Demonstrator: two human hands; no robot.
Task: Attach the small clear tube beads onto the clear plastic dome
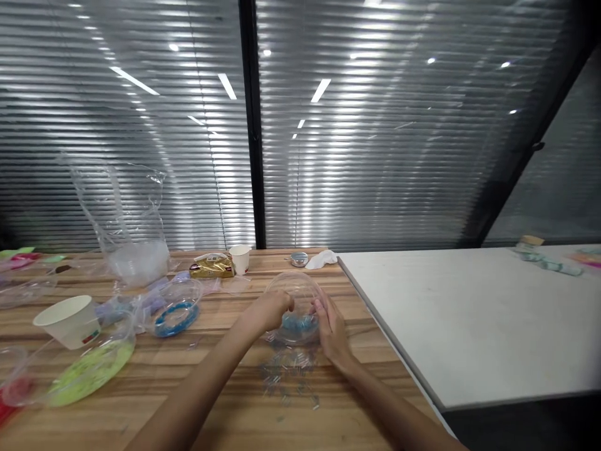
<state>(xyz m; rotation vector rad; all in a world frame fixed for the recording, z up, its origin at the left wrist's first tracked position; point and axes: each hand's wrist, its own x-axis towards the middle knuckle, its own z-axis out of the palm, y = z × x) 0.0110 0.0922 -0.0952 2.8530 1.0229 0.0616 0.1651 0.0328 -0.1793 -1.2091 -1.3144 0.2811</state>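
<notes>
A clear round plastic bowl (293,282) is tilted on the wooden table, with a blue slime-like mass (299,322) in its lower part. My right hand (332,329) grips the bowl's right side, thumb at the rim. My left hand (277,308) reaches over the left side with its fingers curled down inside the bowl, above the blue mass. Whatever those fingertips hold, if anything, is too small to see. Just in front of the bowl, many small clear stick-like pieces (291,366) lie scattered on the wood.
Left on the wooden table (225,388) are a tilted white paper tub (70,321), a clear container with yellow-green contents (91,373), one with a blue ring (176,319) and a clear bag (136,250). Behind stand a gold packet (211,266), paper cup (240,258) and tissue (322,259).
</notes>
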